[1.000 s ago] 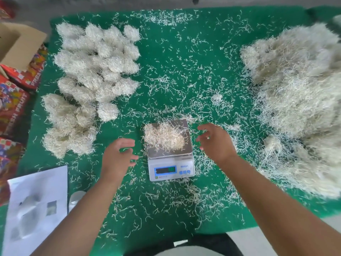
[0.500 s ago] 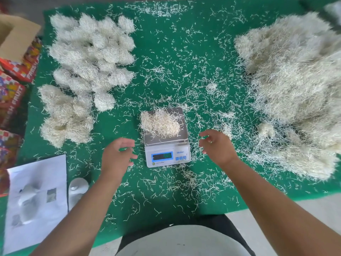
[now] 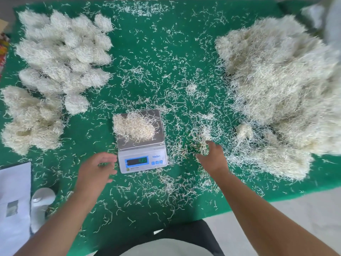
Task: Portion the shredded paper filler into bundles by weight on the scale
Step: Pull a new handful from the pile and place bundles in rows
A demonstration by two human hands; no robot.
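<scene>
On the scale (image 3: 141, 143): one shredded paper tuft (image 3: 133, 126), being weighed.
Right hand (image 3: 212, 157): fingers down among loose strands (image 3: 200, 137); hold unclear.
Left hand (image 3: 96, 169): relaxed, empty.
Next: likely a small top-up pinch.

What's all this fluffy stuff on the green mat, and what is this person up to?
A person is weighing shredded paper filler into portions. One tuft sits on the scale in the middle. The right hand reaches into loose shreds beside the scale, toward the big unsorted heap, apparently for a pinch more. The left hand hovers open next to the scale, holding nothing. Finished bundles lie in rows at the far left.
</scene>
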